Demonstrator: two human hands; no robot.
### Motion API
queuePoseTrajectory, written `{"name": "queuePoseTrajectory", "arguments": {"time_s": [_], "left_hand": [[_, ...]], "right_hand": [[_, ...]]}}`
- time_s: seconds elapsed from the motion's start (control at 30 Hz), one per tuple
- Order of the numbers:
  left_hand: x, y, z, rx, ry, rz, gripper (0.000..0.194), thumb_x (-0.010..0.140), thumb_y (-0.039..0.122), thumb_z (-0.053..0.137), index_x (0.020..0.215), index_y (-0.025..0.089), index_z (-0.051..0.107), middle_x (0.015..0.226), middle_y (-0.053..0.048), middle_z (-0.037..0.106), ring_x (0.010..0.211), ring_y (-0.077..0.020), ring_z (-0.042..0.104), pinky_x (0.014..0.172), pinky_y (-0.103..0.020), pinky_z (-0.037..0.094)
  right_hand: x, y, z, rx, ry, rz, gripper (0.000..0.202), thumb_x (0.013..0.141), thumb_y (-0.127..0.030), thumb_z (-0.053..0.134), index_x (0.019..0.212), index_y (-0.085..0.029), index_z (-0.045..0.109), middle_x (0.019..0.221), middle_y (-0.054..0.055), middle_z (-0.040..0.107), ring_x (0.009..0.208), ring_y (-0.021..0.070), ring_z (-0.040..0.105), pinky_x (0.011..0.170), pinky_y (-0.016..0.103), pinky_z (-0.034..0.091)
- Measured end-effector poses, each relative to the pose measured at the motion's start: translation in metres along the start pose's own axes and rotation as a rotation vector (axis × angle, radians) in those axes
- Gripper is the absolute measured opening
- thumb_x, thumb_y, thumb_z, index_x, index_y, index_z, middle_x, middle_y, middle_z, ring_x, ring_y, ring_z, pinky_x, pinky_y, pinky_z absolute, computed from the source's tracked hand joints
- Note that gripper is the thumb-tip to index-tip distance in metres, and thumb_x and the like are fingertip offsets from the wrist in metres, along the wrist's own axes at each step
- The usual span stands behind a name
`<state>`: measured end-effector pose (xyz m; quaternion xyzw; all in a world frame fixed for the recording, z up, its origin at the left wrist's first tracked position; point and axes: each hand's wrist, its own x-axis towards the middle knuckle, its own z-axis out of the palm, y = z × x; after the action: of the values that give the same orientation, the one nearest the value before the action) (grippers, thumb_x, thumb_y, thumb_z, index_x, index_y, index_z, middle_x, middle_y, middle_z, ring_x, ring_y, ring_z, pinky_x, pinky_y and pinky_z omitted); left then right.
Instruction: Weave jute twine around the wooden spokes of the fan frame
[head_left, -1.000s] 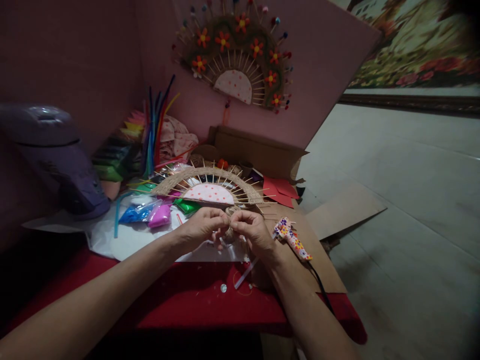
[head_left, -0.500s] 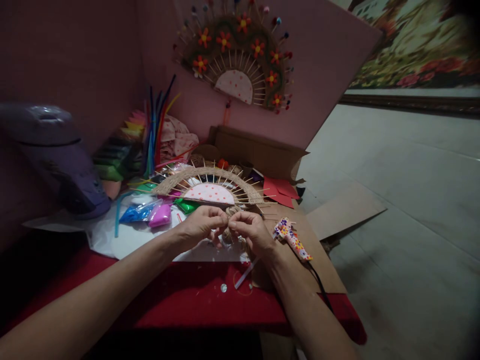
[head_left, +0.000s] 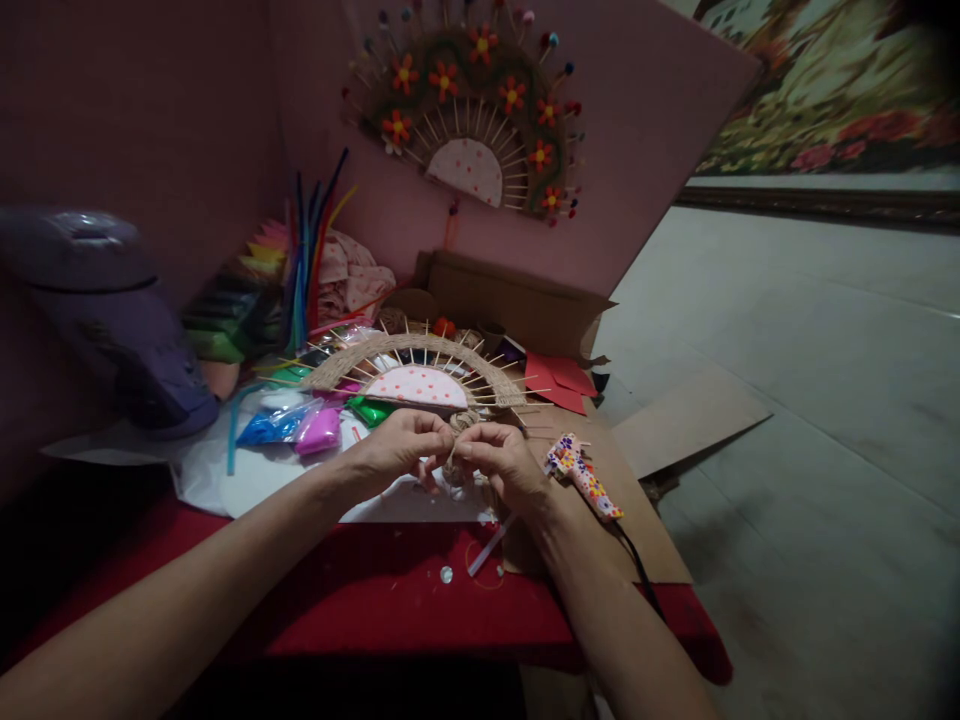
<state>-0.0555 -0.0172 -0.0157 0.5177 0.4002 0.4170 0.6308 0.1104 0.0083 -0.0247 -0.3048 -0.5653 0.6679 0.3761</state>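
Over the near middle of the red desk (head_left: 352,595): two bare hands at work, tips nearly meeting, wrists well apart.
Left hand (head_left: 414,447): thumb and forefinger pinched on a thin strand (head_left: 453,452), lower fingers curled beneath.
Right hand (head_left: 498,456): pinching at the same spot from the right; the strand is so small that its run can't be made out.
Twine bundle (head_left: 456,473): tan, bunched right behind those fingers and partly hidden by them.
Fan frame (head_left: 371,352): just beyond the hands, its woven band arching around a dotted half-round panel (head_left: 418,387).
Glue gun (head_left: 592,487): flowered, lying right of the hands on brown cardboard (head_left: 637,550), black cord (head_left: 641,565) trailing nearer.
Left side: shiny blue packet (head_left: 274,426) beside a magenta packet (head_left: 318,431), with a purple container (head_left: 142,345) farther left.
Far wall (head_left: 637,150): up hangs a decorated fan (head_left: 465,172), orange flowers (head_left: 443,81) along its arc.
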Motion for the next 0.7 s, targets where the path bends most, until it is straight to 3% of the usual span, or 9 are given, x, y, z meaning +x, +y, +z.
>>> {"name": "queuePoseTrajectory", "arguments": {"time_s": [0.53,0.7], "left_hand": [[0.0017,-0.0041,-0.0027,0.050,-0.012,-0.026,0.012,0.066,0.023,0.063,0.062,0.014,0.056,0.050,0.003,0.050,0.042,-0.0072,0.043,0.042,-0.023,0.047],[-0.0004,-0.0010,0.0006,-0.009,-0.095,-0.040,0.014,0.065,0.024,0.065,0.061,0.014,0.058,0.051,0.002,0.051,0.042,-0.0081,0.045,0.042,-0.024,0.048]], "right_hand": [[0.0014,0.0018,-0.0026,-0.037,-0.022,-0.026,0.016,0.060,-0.025,0.074,0.062,-0.013,0.063,0.053,-0.002,0.056,0.045,0.0066,0.045,0.047,0.021,0.034],[-0.0003,0.0012,-0.0020,0.046,-0.069,-0.012,0.011,0.059,-0.021,0.070,0.059,-0.014,0.062,0.052,-0.002,0.056,0.046,0.0076,0.046,0.047,0.021,0.035]]}}
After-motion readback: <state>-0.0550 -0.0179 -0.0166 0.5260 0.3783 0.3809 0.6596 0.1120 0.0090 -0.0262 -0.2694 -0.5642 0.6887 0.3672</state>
